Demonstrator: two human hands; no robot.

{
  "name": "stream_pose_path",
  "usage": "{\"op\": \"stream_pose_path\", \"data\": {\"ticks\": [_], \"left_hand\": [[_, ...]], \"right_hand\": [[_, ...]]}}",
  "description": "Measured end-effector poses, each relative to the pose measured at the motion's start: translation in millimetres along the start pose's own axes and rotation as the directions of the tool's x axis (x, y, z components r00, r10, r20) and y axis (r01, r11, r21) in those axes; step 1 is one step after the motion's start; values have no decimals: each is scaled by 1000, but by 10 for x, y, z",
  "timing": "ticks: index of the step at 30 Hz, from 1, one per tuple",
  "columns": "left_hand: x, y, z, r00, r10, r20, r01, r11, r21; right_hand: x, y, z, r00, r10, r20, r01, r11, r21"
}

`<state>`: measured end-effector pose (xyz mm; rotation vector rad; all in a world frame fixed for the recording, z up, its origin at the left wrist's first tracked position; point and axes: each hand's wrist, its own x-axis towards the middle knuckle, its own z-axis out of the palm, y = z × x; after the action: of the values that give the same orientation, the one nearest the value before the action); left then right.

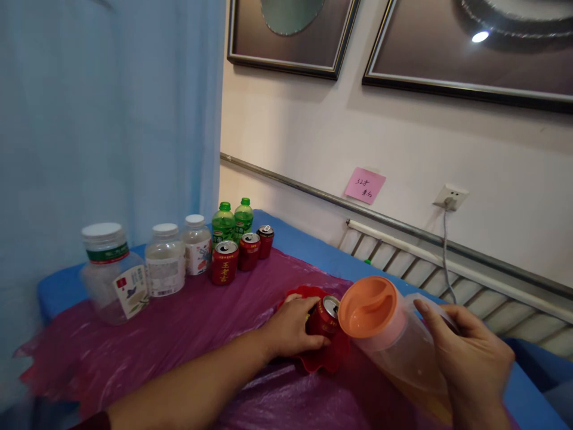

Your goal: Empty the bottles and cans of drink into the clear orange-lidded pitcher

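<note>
My left hand (298, 325) is wrapped round a red can (323, 318), which leans slightly over a red scalloped dish (313, 361). In my right hand (474, 358) is the handle of a translucent pitcher (407, 352) with an orange lid (369, 307). The pitcher tilts to the left, its lid close beside the can's top. Brownish liquid shows in its lower part. Whether lid and can touch, and whether liquid flows between them, I cannot tell.
Three red cans (224, 263), two green bottles (223, 224) and three clear jars with white lids (165, 260) stand at the left on purple plastic sheeting (179, 328) over a blue-covered table (295, 236). Behind are a radiator (418, 272) and a blue curtain (111, 119).
</note>
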<state>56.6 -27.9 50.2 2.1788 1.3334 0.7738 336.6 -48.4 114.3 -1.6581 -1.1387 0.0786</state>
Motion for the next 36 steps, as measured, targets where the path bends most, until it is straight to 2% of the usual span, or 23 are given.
{"op": "stream_pose_path", "data": {"ticks": [30, 36], "left_hand": [[-1, -36, 8, 1000, 3, 0, -3, 1000, 26], [1, -49, 16, 1000, -1, 0, 1, 1000, 29]], "right_hand": [[-29, -23, -12, 999, -42, -19, 42, 999, 4], [-11, 32, 2, 999, -44, -27, 44, 999, 6]]}}
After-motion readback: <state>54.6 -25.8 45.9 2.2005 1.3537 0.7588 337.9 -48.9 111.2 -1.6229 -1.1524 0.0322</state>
